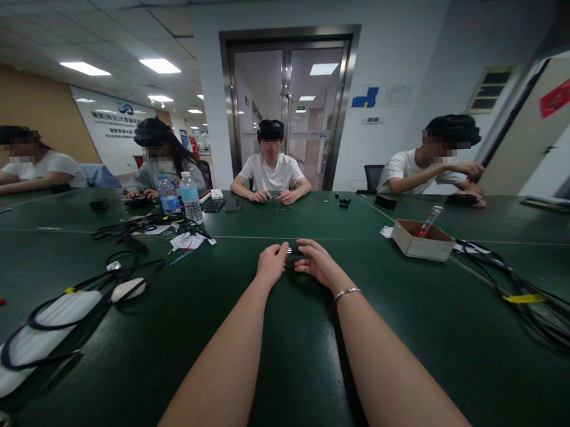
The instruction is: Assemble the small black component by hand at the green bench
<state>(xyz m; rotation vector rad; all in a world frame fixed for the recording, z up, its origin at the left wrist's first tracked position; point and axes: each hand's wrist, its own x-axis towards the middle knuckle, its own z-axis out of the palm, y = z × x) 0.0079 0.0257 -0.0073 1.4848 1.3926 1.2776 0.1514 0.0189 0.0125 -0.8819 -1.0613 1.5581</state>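
Over the green table (294,326), my left hand (271,263) and my right hand (321,263) meet around a small black piece with a shiny metal-looking end (293,251). Its kind is too small to make out. The left thumb and fingers are closed on the shiny end. My right thumb and forefinger pinch the dark end, while the other right fingers curl loosely beneath. Part of the piece is hidden by the fingers. A silver bracelet (348,294) circles my right wrist.
To the right are an open box (423,248) and coiled black cables (519,291). A white power strip (45,337), a mouse (128,289) and tangled cables lie left. Two water bottles (190,199) stand farther back. Several people sit across the table.
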